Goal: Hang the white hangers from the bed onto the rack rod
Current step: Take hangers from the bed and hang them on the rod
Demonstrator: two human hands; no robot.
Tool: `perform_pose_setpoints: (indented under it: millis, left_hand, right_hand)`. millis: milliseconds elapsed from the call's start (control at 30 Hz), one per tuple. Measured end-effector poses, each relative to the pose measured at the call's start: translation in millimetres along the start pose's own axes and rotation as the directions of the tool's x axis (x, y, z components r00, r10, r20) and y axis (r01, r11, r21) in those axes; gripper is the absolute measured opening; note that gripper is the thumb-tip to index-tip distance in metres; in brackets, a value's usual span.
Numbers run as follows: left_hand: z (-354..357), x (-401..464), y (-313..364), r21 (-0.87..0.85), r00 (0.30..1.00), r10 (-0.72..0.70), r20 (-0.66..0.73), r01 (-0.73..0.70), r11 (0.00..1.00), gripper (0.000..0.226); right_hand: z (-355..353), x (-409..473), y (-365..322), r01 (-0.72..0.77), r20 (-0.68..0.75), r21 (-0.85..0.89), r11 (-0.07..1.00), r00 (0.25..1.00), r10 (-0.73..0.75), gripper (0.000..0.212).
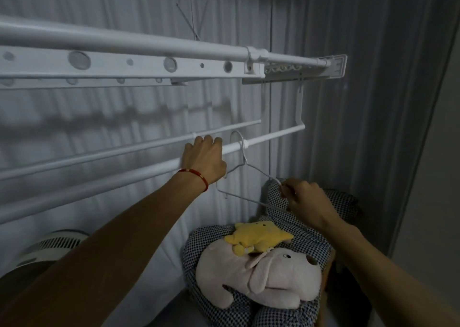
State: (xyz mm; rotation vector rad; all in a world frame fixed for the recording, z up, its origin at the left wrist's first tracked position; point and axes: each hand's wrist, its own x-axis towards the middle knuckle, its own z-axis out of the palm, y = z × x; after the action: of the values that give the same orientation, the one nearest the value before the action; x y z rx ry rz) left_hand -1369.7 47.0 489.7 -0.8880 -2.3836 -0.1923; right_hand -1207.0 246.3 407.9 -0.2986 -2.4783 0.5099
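Left hand (pixel 202 158) grips rack rod (pixel 273 135), fingertips hidden behind it. Right hand (pixel 305 197) pinches white hanger (pixel 245 163); hook over rod.

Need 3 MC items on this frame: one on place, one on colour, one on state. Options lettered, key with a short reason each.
1. Where is the hook of the white hanger?
A. Over the rack rod
B. On the floor
C. On the pink plush dog

2. What colour is the small plush toy lying on the pink plush dog?
A. Blue
B. Yellow
C. Green

3. What is the right hand doing?
A. Hanging idle with nothing in it
B. Pressing flat on the curtain
C. Pinching the hanger's right end

Key:
1 A: the hook curves over the rod just right of the left hand.
2 B: the toy on the dog's head is plainly yellow.
3 C: its fingers close on the wire where shoulder and bottom bar meet.
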Motion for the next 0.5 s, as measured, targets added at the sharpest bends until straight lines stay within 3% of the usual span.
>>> perform_pose_setpoints:
  millis: [333, 500]
  left_hand:
    - [13.7, 3.1, 4.4, -0.004, 0.994, -0.063, -0.091, 0.063, 0.998, 0.034]
    - [18.8, -3.7, 11.4, 0.031, 0.992, -0.066, -0.109, 0.07, 0.997, 0.04]
  right_hand:
    - [26.2, 1.2, 35.4, 0.044, 0.084, -0.02, 0.999, 0.996, -0.042, 0.021]
    - [26.3, -1.6, 39.5, 0.058, 0.109, 0.022, 0.998, 0.992, -0.061, 0.013]
